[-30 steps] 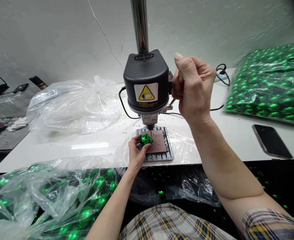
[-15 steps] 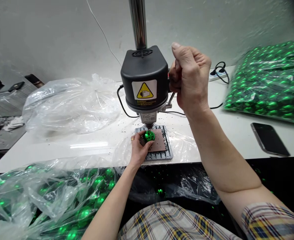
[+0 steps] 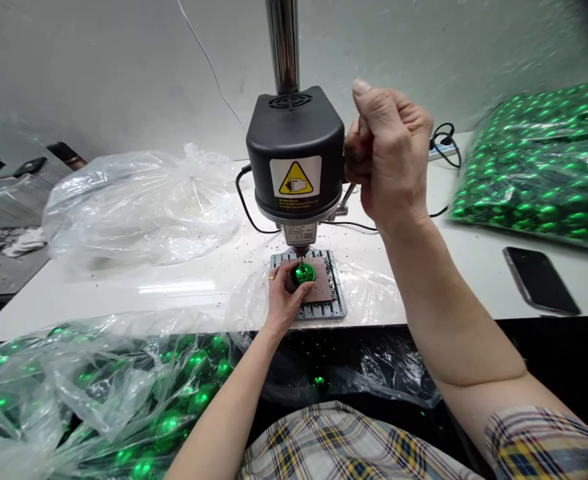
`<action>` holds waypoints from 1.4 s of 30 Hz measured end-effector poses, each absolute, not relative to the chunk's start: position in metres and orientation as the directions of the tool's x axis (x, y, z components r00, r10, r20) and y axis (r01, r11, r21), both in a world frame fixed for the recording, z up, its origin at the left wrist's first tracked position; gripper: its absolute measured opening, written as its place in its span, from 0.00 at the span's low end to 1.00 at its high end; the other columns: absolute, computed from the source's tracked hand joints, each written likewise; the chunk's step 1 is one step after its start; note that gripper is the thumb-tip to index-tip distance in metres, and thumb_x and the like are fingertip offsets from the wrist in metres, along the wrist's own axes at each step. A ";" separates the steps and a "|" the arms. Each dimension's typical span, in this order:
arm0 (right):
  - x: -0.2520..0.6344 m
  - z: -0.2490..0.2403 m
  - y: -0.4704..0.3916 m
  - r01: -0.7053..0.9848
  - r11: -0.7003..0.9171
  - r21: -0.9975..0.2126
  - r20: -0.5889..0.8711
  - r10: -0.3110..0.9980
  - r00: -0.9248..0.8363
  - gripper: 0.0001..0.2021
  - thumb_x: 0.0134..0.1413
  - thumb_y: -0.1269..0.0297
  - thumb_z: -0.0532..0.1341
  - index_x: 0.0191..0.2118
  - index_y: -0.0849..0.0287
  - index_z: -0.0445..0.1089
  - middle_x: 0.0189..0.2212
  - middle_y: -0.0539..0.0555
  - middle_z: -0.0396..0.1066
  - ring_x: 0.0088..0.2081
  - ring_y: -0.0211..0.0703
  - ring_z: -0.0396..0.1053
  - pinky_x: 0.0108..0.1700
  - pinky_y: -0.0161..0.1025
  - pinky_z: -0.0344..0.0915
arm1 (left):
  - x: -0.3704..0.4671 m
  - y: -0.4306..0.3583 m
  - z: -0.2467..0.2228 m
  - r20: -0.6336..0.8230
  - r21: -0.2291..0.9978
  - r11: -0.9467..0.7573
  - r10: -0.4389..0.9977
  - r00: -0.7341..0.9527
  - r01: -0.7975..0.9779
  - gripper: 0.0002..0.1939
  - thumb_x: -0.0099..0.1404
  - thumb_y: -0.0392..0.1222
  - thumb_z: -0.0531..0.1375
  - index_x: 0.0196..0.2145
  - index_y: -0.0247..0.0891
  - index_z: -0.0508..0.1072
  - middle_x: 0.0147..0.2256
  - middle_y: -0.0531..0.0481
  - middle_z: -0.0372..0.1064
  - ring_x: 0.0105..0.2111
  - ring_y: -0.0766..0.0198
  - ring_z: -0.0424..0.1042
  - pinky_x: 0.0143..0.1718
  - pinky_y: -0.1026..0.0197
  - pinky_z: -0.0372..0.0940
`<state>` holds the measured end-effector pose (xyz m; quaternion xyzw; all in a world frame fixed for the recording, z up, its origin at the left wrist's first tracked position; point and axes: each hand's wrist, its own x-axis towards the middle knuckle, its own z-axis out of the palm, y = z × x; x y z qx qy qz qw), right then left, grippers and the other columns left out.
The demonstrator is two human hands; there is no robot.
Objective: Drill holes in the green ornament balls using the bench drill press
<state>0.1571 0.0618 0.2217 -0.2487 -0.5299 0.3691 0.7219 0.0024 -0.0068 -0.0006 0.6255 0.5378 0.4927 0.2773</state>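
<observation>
Comprises a grey wall (image 3: 124, 67) behind a white worktop (image 3: 449, 280). Carries at right a clear bag of green balls (image 3: 544, 167), at centre a black drill press (image 3: 297, 133) with slotted base plate (image 3: 324, 311) and pink pad (image 3: 324, 288). Has right hand (image 3: 394, 150) closed beside the drill press, any gripped part hidden. Grips a green ball (image 3: 306, 273) between thumb and fingers of left hand (image 3: 284, 293), over the pink pad, just below the chuck (image 3: 301, 252).

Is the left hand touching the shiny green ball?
Touching. The head view shows the left hand with its thumb and a finger against the green ball.
</observation>
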 end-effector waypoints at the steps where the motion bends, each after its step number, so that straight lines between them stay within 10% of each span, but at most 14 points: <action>1: 0.157 0.221 0.061 -0.259 0.608 -0.751 0.587 0.794 0.159 0.30 0.43 0.44 0.69 0.21 0.59 0.49 0.16 0.46 0.48 0.15 0.29 0.44 0.13 0.33 0.38 | 0.003 -0.007 -0.001 0.320 0.878 -0.270 0.945 -0.066 0.394 0.24 0.57 0.47 0.68 0.51 0.43 0.71 0.48 0.45 0.66 0.53 0.53 0.65 0.56 0.50 0.60; 11: 0.150 0.202 0.023 -0.188 0.791 -0.582 0.742 0.611 0.275 0.23 0.58 0.66 0.61 0.16 0.62 0.52 0.12 0.47 0.49 0.14 0.29 0.45 0.16 0.33 0.41 | 0.005 -0.006 -0.001 0.301 0.899 -0.254 0.950 -0.082 0.356 0.25 0.55 0.46 0.69 0.50 0.42 0.70 0.48 0.45 0.68 0.52 0.55 0.66 0.56 0.51 0.60; 42: 0.161 0.122 0.010 -0.021 0.991 -0.133 0.989 0.134 0.058 0.20 0.46 0.80 0.56 0.17 0.62 0.41 0.14 0.47 0.42 0.17 0.30 0.42 0.22 0.36 0.43 | 0.004 -0.008 0.002 0.298 0.900 -0.252 0.951 -0.080 0.356 0.25 0.54 0.44 0.70 0.49 0.41 0.71 0.47 0.44 0.69 0.52 0.53 0.65 0.56 0.49 0.59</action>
